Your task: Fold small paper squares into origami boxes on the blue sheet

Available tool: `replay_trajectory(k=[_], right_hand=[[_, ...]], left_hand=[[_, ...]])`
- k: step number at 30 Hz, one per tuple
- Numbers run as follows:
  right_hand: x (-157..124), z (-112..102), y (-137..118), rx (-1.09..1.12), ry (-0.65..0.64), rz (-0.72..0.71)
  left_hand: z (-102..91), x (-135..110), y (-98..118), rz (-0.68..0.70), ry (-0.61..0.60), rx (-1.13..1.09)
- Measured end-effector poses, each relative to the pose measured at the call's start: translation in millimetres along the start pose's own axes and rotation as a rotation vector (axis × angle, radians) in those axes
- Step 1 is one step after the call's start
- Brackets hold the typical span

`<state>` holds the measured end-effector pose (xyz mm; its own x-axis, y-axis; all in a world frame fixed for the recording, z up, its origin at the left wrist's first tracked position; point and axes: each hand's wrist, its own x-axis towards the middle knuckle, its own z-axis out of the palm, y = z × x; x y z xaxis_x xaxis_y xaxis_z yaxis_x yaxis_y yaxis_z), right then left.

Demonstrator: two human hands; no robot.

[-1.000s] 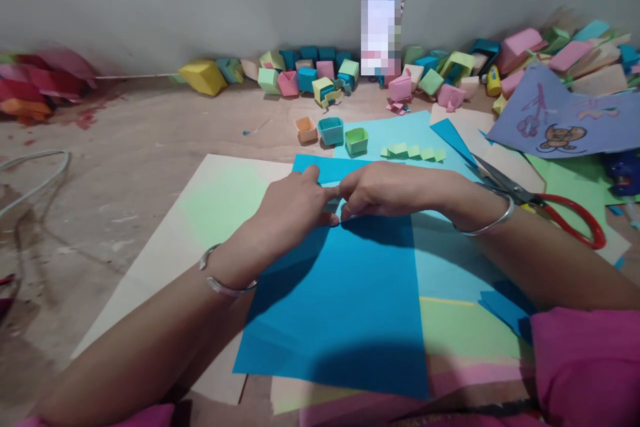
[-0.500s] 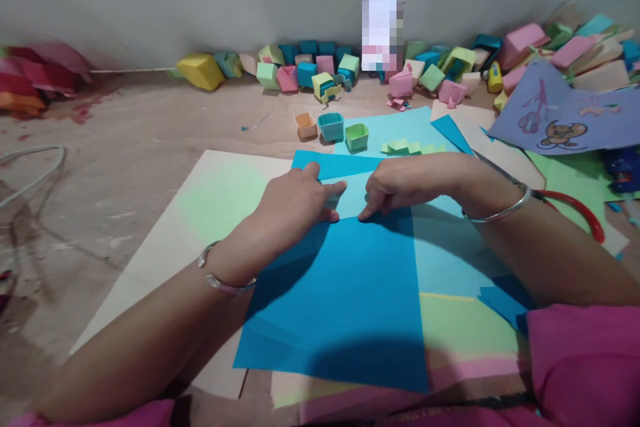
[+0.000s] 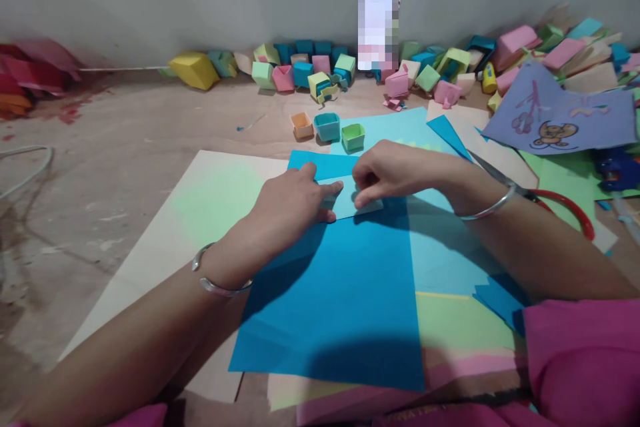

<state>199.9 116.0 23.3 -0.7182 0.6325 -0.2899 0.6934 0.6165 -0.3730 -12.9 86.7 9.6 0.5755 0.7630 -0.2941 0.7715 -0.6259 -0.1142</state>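
A light-blue paper strip (image 3: 345, 203) lies across the upper part of a dark-blue sheet (image 3: 340, 287). My left hand (image 3: 295, 203) rests on the strip's left part, its index finger and thumb stretched out and pressing it flat. Over the strip's right part is my right hand (image 3: 385, 177), its fingers curled in and the thumb pointing left, close to the paper. Nothing shows in its grasp, and I cannot tell whether the thumb touches. The right end of the strip is partly hidden behind this hand.
Beyond the sheet stand small orange (image 3: 302, 125), teal (image 3: 327, 127) and green (image 3: 353, 137) paper boxes. Red-handled scissors (image 3: 565, 203) lie beside my right forearm. Several folded paper boxes line the wall near a blurred phone-like screen (image 3: 377, 23). A purple drawn-on sheet (image 3: 565, 113) lies at right.
My right hand has come up a little from the strip's lower edge, its index fingertip no longer pressed there. My left hand stays on the strip. The whole view has shifted slightly.
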Motion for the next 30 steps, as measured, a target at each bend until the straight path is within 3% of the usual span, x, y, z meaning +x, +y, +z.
replay_trajectory(k=[4,9,12,15,17,21,26,30], right_hand=[[10.9,13.2,-1.3,-0.172,-0.157,0.178],[-11.7,-1.5,14.9,-0.281,-0.223,0.293],[-16.4,-9.2,11.0,-0.119,-0.208,0.092],[-4.0,-1.0,0.0,0.042,-0.043,-0.089],[8.4,11.1,-4.8,0.005,0.035,-0.041],[22.9,28.6,-4.0,-0.008,0.000,-0.020],[21.9,27.6,-1.6,-0.026,0.002,-0.041],[22.0,26.3,-2.2,-0.015,-0.020,-0.024]], left_hand=[[2.7,0.9,-2.5,0.016,0.011,-0.002],[5.6,0.3,-5.6,0.028,0.038,-0.019],[3.9,-0.7,-5.4,0.033,0.041,-0.030],[1.1,-0.8,-4.3,0.028,0.030,-0.020],[-0.2,-0.2,-3.3,0.013,0.015,0.001],[-1.2,1.6,2.0,-0.003,0.017,0.011],[-1.4,2.7,13.0,-0.093,0.052,0.014],[-1.0,2.8,10.1,-0.059,0.042,0.016]])
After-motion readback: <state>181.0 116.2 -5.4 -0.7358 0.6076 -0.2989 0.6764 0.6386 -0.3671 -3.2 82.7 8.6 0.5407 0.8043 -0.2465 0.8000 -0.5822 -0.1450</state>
